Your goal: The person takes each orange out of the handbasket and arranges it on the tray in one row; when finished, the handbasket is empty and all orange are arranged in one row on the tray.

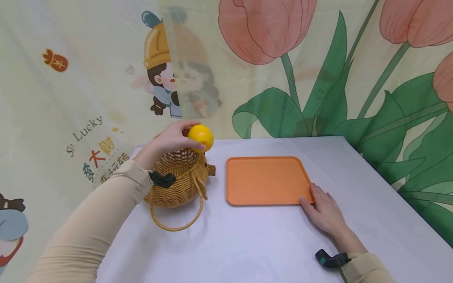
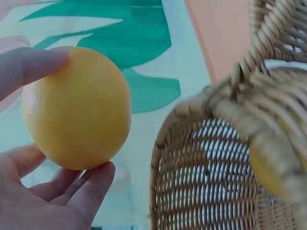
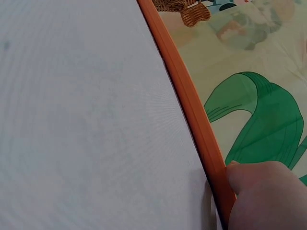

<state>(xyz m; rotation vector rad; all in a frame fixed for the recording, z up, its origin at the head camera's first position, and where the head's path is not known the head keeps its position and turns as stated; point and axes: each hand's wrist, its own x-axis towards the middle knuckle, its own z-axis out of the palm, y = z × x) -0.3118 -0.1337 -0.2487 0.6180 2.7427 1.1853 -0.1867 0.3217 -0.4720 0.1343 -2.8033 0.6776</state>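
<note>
My left hand (image 1: 173, 137) holds a round yellow-orange orange (image 1: 200, 138) above the wicker basket (image 1: 177, 192). In the left wrist view, the thumb lies across the fruit's top and the fingertips support it from below. The basket is shaped like a pig, its snout pointing right. Inside it, partly hidden by the weave, another yellow fruit (image 2: 266, 167) shows. To the right lies a flat orange tray (image 1: 267, 181). My right hand (image 1: 327, 212) holds the tray's near right corner, thumb on the front rim and fingers along the right side.
A white cloth covers the table (image 1: 247, 243). The basket's looped handle (image 1: 177, 229) hangs down toward the front. Behind stands a printed curtain (image 1: 198, 47) with tulips and a cartoon figure, reaching the table's back edge.
</note>
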